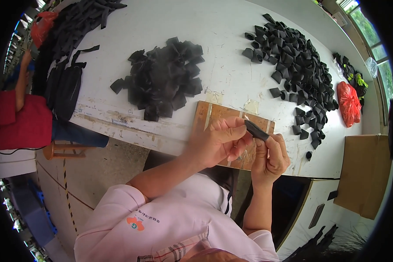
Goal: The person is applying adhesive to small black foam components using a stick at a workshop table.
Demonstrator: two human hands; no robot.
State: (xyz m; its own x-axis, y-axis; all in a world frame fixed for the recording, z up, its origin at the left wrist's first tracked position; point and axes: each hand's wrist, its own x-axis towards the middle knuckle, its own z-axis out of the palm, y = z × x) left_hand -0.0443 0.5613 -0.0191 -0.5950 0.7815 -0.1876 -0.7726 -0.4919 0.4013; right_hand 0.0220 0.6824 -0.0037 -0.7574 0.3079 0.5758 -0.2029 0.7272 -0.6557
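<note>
Right hand [270, 158]: closed in a pinch, thumb and fingertips on the lower right end of a narrow black piece [256, 130]. Left hand [220, 140]: partly curled, thumb and forefinger drawn close by the upper left end; touching or just beside, cannot tell, nor whether gripping. Position of piece: up between both hands, over a brown board [200, 114] at the near edge of the white table [222, 48]. Handling, by look only: probably light and soft, thin, cloth-like; apt to bend or crease under a hard pinch, unlikely to break, not obviously slippery. Best hold: fingertips at the two ends, middle left free. Beyond the board: to the left, pile [166, 78] of flattish black pieces, overlapping; to the right, larger heap [299, 67] of short black loops, some with open ends showing. Farther out: dark strips [81, 26], black bag [67, 89] and person in red top [22, 122] at left; red bag [349, 105] and carton [362, 170] at right. Hidden: gripped end of piece, part of board beneath hands, lower layers of pile and heap. Cut off: strips, at upper rim. Hard to make out: pale glint above the piece's upper end, tool or mere light.
</note>
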